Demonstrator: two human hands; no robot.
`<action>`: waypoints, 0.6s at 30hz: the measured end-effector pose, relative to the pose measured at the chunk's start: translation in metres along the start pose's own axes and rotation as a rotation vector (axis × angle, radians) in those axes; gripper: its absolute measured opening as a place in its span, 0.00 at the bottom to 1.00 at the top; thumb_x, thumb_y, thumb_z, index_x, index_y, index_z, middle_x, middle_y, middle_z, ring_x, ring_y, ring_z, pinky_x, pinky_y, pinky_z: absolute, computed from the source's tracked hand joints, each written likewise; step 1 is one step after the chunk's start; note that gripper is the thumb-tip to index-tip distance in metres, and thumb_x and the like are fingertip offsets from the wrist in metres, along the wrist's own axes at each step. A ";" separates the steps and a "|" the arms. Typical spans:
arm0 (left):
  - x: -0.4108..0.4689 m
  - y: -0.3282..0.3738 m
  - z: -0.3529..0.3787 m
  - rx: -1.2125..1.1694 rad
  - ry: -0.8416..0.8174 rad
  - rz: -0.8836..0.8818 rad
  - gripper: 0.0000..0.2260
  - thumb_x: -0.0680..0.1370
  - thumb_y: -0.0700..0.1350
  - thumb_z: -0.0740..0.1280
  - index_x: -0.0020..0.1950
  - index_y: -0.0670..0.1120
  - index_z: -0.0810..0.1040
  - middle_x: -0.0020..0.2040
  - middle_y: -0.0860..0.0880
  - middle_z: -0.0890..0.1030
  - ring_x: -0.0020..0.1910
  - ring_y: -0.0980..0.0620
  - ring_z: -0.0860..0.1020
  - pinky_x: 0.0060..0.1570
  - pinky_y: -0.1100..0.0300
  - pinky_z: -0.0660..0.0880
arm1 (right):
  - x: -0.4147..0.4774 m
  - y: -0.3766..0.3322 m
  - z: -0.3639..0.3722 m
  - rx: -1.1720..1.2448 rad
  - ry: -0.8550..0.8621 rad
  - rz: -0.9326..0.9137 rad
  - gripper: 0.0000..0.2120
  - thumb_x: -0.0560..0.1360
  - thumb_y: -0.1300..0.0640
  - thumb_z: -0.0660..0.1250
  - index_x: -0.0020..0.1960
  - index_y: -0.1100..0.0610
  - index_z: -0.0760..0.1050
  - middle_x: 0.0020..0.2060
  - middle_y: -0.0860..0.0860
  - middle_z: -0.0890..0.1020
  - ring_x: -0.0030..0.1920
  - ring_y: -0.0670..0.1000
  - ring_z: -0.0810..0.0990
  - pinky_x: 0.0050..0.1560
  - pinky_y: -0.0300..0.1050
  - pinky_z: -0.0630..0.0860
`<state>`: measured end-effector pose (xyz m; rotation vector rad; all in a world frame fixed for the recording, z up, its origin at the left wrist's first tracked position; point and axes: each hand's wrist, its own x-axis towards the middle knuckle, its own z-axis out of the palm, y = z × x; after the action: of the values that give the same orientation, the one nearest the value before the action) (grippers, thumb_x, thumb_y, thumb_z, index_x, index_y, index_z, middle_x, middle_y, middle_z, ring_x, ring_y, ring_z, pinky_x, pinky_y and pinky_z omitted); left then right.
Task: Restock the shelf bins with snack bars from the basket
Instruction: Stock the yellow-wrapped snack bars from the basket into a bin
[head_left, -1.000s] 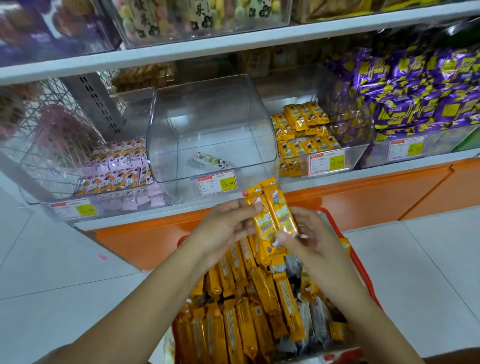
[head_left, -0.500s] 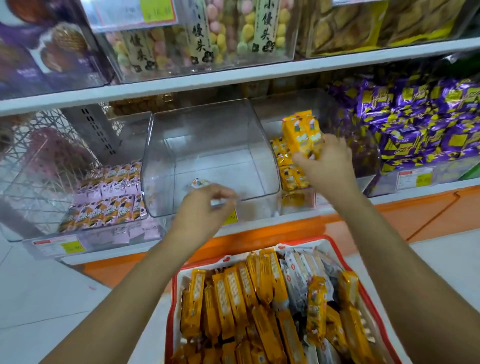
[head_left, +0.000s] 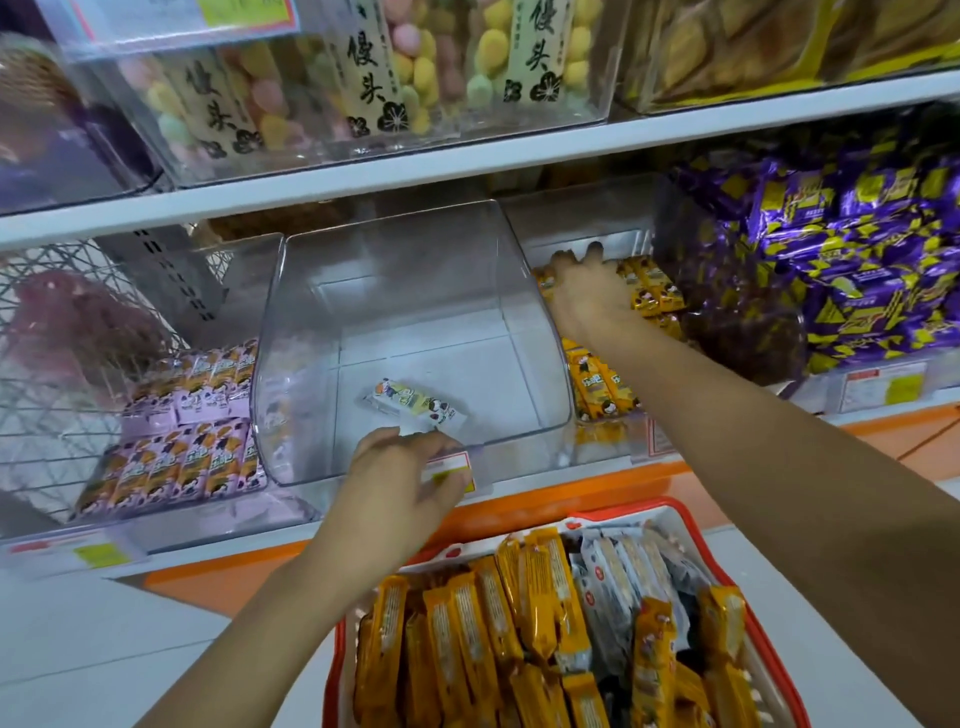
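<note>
A red basket (head_left: 723, 570) at the bottom holds several yellow snack bars (head_left: 467, 629) and white-wrapped ones (head_left: 618, 577). My right hand (head_left: 587, 296) reaches palm down deep into the shelf bin of yellow bars (head_left: 602, 387). It lies on the bars at the back, and the back of the hand hides whether it still grips any. My left hand (head_left: 400, 483) rests against the front lip of the clear middle bin (head_left: 395, 270), fingers loosely curled and holding nothing. A single white bar (head_left: 415, 402) lies in that bin.
A bin of pink-wrapped bars (head_left: 182, 457) stands to the left, and purple packs (head_left: 857, 260) are piled on the right. An upper shelf (head_left: 467, 161) overhangs the bins. A price tag (head_left: 457, 475) hangs on the middle bin's front. White floor tiles lie around the basket.
My right hand carried a bundle of yellow bars up from the basket and has pushed down into the yellow bin. My left hand let go of the bundle and moved to the middle bin's front.
</note>
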<state>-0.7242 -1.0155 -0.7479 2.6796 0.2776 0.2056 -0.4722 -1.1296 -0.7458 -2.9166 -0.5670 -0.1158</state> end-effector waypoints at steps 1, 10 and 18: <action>0.000 0.000 0.000 -0.002 0.004 0.000 0.13 0.77 0.49 0.66 0.61 0.50 0.79 0.43 0.54 0.73 0.59 0.48 0.72 0.60 0.60 0.64 | -0.003 -0.003 0.001 -0.047 0.006 -0.020 0.23 0.78 0.57 0.60 0.71 0.62 0.62 0.68 0.65 0.63 0.64 0.65 0.69 0.59 0.55 0.71; -0.002 0.007 -0.004 -0.031 0.022 0.002 0.12 0.77 0.49 0.67 0.59 0.49 0.80 0.40 0.57 0.71 0.55 0.50 0.73 0.49 0.64 0.63 | -0.009 0.006 0.003 -0.095 -0.004 -0.055 0.21 0.81 0.52 0.53 0.68 0.61 0.69 0.66 0.61 0.70 0.65 0.60 0.67 0.63 0.52 0.66; -0.002 0.004 -0.003 -0.036 0.024 -0.004 0.13 0.77 0.50 0.66 0.61 0.52 0.78 0.44 0.55 0.73 0.57 0.52 0.73 0.52 0.63 0.66 | -0.014 0.016 -0.008 0.077 -0.002 0.028 0.12 0.76 0.65 0.61 0.57 0.63 0.77 0.56 0.59 0.79 0.55 0.59 0.79 0.48 0.47 0.76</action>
<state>-0.7263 -1.0185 -0.7434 2.6425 0.2839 0.2393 -0.4796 -1.1505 -0.7414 -2.8493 -0.5190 -0.0858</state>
